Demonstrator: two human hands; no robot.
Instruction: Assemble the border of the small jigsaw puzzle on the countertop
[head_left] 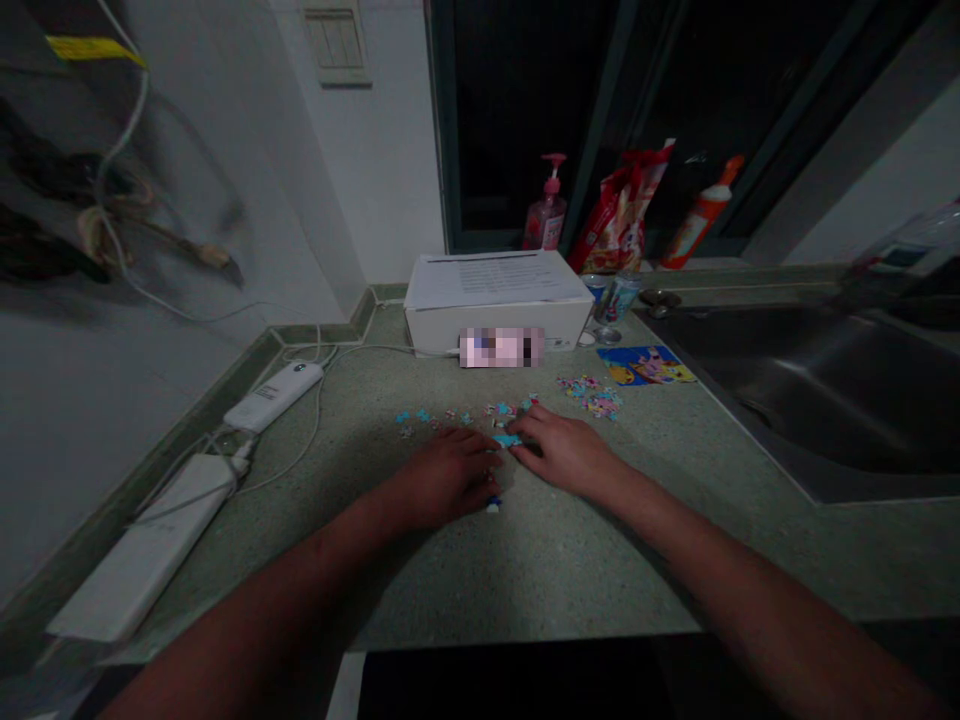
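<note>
One long white plastic block (142, 560) is lying at far left on the speckled grey-green counter (420, 590); a smaller white rectangular unit (274, 397) is resting just beyond it, tangled with thin white cable (375, 347). Small blue and pink jigsaw pieces (423, 416) are lying in a loose row ahead of the hands. The left hand (450, 475) is resting low over the counter, fingers bent; whether it is gripping anything, one cannot tell. A dark-blue and white piece (493, 506) is showing just beside its thumb. Behind, a white cardboard box (431, 332) is bearing printed paper (495, 280), with a pixelated pink rectangular object (501, 348) leaning on its front. Between the hands a bright-blue piece (507, 440) is lying near the fingertips of the right hand (562, 448); that hand is curving, thumb and fingers apart, its grip unclear. Farther right, a multicoloured heap of pieces (602, 404) is sitting near a blue-and-yellow picture card (646, 366). A stainless-steel sink (862, 365) is filling the right side.
</note>
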